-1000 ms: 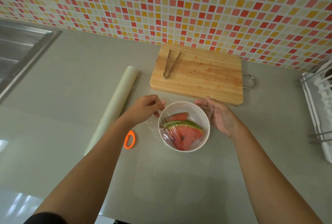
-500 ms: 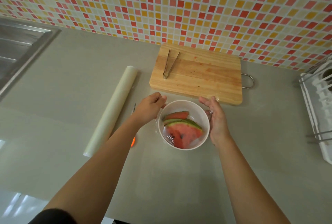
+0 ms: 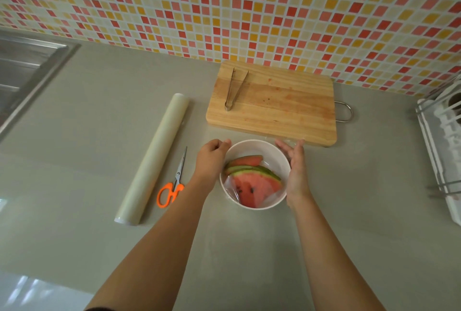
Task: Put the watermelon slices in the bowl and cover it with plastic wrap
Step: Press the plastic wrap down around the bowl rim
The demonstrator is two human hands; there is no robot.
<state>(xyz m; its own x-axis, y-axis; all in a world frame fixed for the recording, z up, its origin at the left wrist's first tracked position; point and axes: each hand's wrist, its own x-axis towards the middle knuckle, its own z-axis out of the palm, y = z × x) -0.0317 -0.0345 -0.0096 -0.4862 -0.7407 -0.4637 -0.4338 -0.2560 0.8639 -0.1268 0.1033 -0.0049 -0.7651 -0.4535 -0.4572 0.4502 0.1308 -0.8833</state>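
Observation:
A white bowl (image 3: 249,143) stands on the grey counter in front of the cutting board. Watermelon slices (image 3: 255,186) lie inside it, red flesh with green rind. Clear plastic wrap (image 3: 230,187) stretches over the bowl and shows as a wrinkled sheen at the near left. My left hand (image 3: 212,158) is curled against the bowl's left side, thumb at the rim, holding the wrap's edge down. My right hand (image 3: 295,173) lies along the bowl's right wall with straight fingers pressing the wrap against it.
A roll of plastic wrap (image 3: 152,158) and orange-handled scissors (image 3: 174,183) lie left of the bowl. Metal tongs (image 3: 235,88) rest on the wooden cutting board (image 3: 287,108) by the tiled wall. A sink (image 3: 25,73) is far left, a white dish rack (image 3: 444,151) far right.
My right hand has turned from cupping the bowl's far right rim to lying flat along its right side. My left arm shifted right, uncovering the scissors.

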